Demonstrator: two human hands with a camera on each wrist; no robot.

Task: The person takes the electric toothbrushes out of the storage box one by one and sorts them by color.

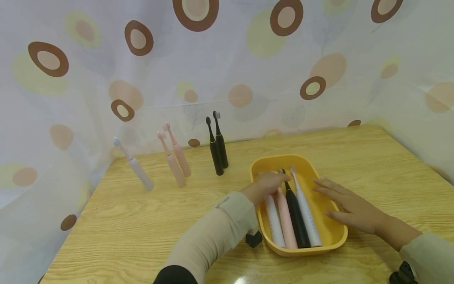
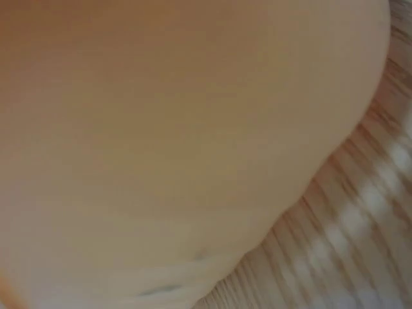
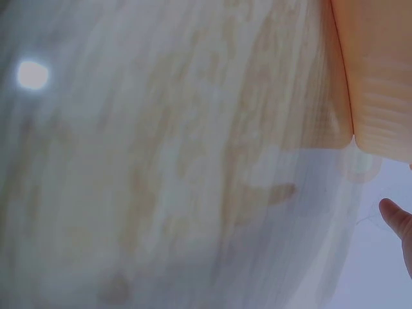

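Note:
My left hand [image 1: 267, 185] reaches into the yellow tub [image 1: 283, 158] from its left side, over the upper ends of the electric toothbrushes lying there. Its back hides most of its fingers, so any grip is unclear. Side by side in the tub lie a white toothbrush [image 1: 274, 223], a pink toothbrush [image 1: 287, 221], a black toothbrush [image 1: 297, 217] and another white toothbrush [image 1: 308, 217]. At the tub's right rim, my right hand [image 1: 351, 205] has its fingers extended, holding nothing. One of its digits [image 3: 396, 219] shows in the right wrist view.
Toward the back left stand a white toothbrush [image 1: 140, 171], two pink toothbrushes [image 1: 176, 169] and two black toothbrushes [image 1: 216, 157]. A patterned cloth [image 1: 213, 71] hangs behind the wooden table [image 1: 142, 228]. My left sleeve [image 1: 220, 225] crosses the table's front.

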